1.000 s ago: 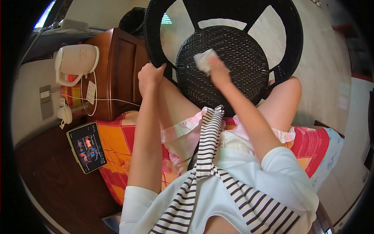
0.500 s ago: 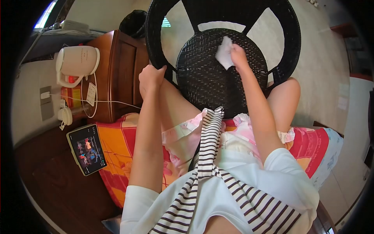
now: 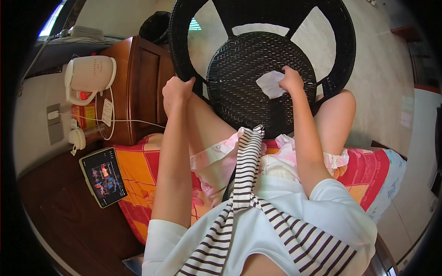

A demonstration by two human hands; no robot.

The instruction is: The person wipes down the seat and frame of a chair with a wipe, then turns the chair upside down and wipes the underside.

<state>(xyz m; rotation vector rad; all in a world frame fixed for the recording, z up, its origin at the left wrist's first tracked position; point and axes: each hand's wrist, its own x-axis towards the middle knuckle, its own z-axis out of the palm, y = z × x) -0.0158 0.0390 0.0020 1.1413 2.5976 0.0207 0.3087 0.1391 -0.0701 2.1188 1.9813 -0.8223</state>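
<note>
A black woven chair (image 3: 248, 55) with a round seat and curved armrests stands between my knees. My left hand (image 3: 177, 91) is closed around the left armrest, near its lower end. Over the right part of the seat, my right hand (image 3: 292, 80) pinches a white cloth or tissue (image 3: 270, 84) by its right side. The white piece spreads out to the left of my fingers, against or just above the weave. Whether it touches the seat is hard to tell.
A wooden cabinet (image 3: 149, 83) stands at the left, with a white kettle (image 3: 94, 71) beside it and a cable running across. A tablet (image 3: 103, 177) lies left of me by the red and orange bedding (image 3: 136, 184). A black bag (image 3: 155, 27) is behind the cabinet.
My right hand has swept the white piece to the right across the seat, up and then back down towards me. My left hand has stayed on the armrest.
</note>
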